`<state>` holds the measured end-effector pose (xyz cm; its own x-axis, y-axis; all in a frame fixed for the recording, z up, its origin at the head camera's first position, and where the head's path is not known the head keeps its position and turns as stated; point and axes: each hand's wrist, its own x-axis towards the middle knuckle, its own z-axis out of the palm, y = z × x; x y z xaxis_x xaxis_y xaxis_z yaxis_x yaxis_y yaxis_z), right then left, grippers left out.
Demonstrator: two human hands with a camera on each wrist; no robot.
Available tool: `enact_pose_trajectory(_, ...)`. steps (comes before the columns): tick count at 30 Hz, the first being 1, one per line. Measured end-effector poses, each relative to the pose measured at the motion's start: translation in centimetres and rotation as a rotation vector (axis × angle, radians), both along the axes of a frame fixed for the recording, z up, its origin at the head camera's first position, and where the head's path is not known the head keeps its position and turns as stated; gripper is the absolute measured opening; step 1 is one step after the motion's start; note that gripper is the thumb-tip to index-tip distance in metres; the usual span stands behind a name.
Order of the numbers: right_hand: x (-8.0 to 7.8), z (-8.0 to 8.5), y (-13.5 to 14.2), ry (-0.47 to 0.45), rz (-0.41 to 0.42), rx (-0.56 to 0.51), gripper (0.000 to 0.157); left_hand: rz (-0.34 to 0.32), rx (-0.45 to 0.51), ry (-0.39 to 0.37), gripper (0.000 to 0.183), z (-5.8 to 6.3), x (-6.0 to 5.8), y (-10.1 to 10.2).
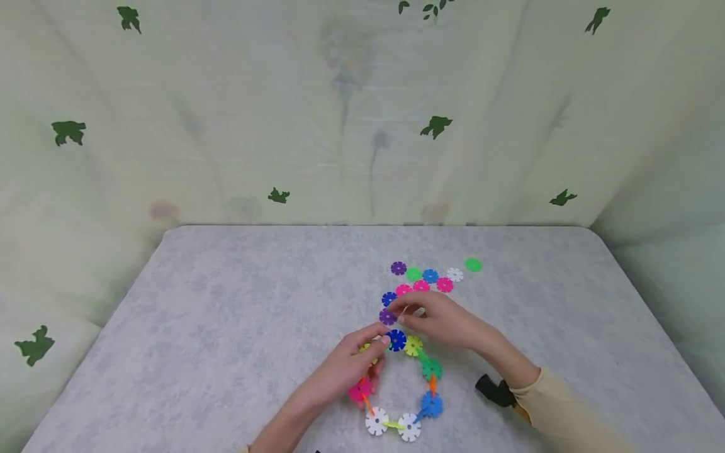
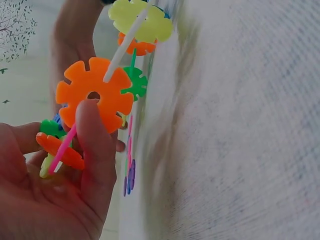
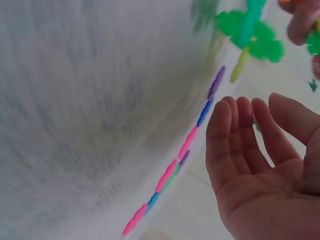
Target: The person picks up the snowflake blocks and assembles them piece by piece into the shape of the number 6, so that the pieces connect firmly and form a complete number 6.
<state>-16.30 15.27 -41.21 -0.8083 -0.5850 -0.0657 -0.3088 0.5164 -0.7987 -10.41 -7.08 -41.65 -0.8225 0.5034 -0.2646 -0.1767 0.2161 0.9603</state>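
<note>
My left hand (image 1: pixel 347 365) grips one side of a ring of slotted plastic discs joined edge to edge. In the left wrist view its thumb presses on an orange disc (image 2: pixel 75 82). A dark blue disc (image 1: pixel 399 335) sits at the ring's top by the left fingertips, followed by yellow (image 1: pixel 415 342), green (image 1: pixel 432 365) and blue (image 1: pixel 433 400) discs. White discs (image 1: pixel 410 434) form the near end. My right hand (image 1: pixel 447 319) hovers just beyond the ring, fingers loosely bent; the right wrist view shows nothing in them. Its fingertips overlap a loose purple disc (image 1: pixel 385 316) in the head view.
Beyond the right hand several loose discs lie flat, among them a blue disc (image 1: pixel 430 275), a pink disc (image 1: pixel 445 285) and a green disc (image 1: pixel 473 265). The grey tabletop (image 1: pixel 238 302) meets a pale curtain (image 1: pixel 238 126) at its far edge.
</note>
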Motion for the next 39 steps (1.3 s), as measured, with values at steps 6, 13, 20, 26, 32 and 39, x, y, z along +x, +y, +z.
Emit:
enact_pose_trajectory(6, -2.1, -0.7, -0.6, 0.060, 0.115, 0.119, 0.033, 0.032, 0.035, -0.007, 0.024, 0.1, -0.1, 0.2)
enact_pose_trajectory(13, -2.8, -1.0, -1.2, 0.147, 0.223, 0.154, 0.038, 0.031, 0.065, -0.007, 0.024, 0.1, -0.1, 0.3)
enact_pose_trajectory(20, -2.4, -0.7, -1.1, 0.113, 0.180, 0.210, 0.025, 0.035, 0.071, -0.028, 0.024, -0.2, -0.1, 0.4)
enact_pose_trajectory(26, -1.9, -0.6, -0.8, 0.037, 0.104, 0.235, 0.020, 0.043, 0.082, -0.006, 0.023, -0.4, -0.2, 0.2)
enact_pose_trajectory(32, -0.9, -0.1, 0.2, 0.055, 0.004, 0.174, 0.017, 0.045, 0.095, -0.016, 0.027, -0.5, -0.3, 0.1)
enact_pose_trajectory(39, 1.3, 0.6, 1.4, 0.044, -0.142, 0.040, 0.015, 0.072, 0.111, -0.052, 0.025, -0.5, -0.3, 0.2)
